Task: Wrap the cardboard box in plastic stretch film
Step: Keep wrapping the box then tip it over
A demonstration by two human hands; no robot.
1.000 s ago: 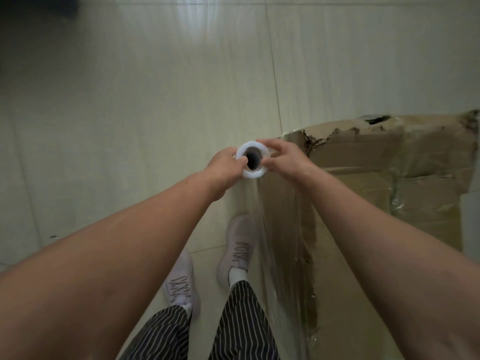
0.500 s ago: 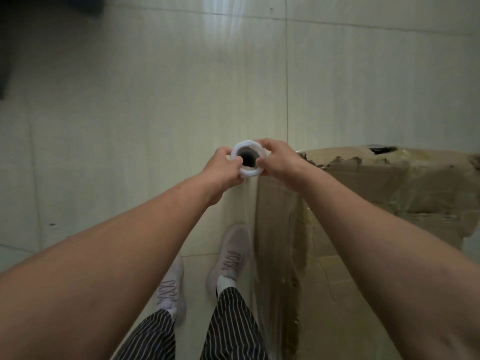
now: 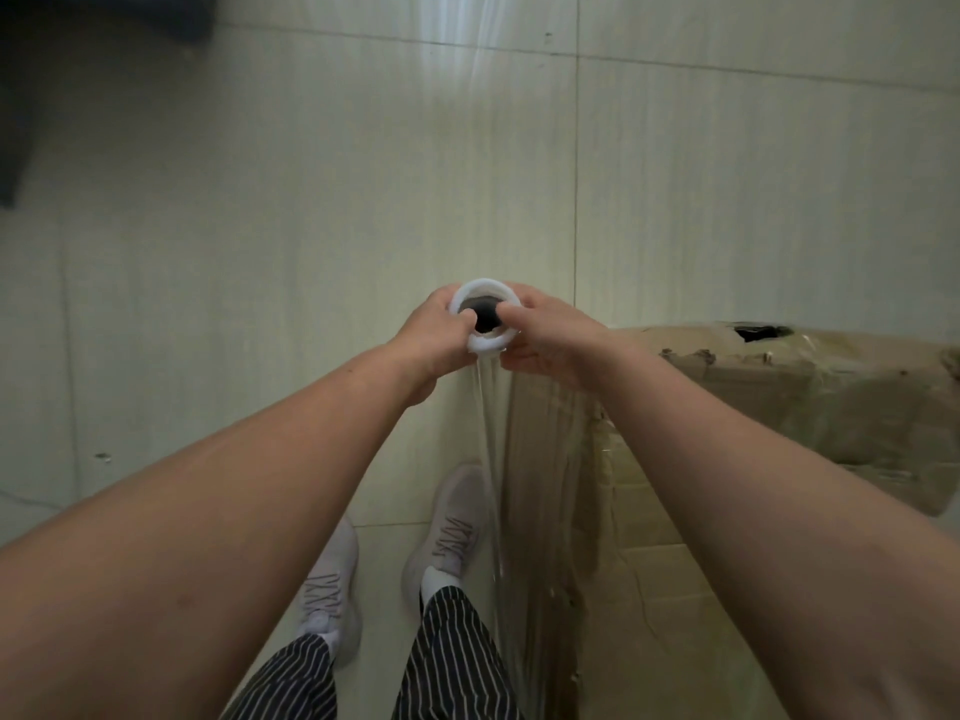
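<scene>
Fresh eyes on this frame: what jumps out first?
Dead centre, the white stretch film roll is seen end-on, gripped by the left hand and the right hand with thumbs in its core. From it, clear film runs down beside the torn cardboard box at right.

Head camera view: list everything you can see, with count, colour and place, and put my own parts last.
stretch film roll: one, white with a dark core, centre, held upright in both hands
film sheet: one, clear, hanging from the roll along the box's left side
cardboard box: one, brown, torn top edges, right, on the floor
floor: one, pale tiles, all around
dark object: one, black, top-left corner, cannot tell what
shoes: two, pale grey, lower centre
trousers: one pair, dark with white stripes, bottom edge
left hand: one, grips the roll's left side
right hand: one, grips the roll's right side
</scene>
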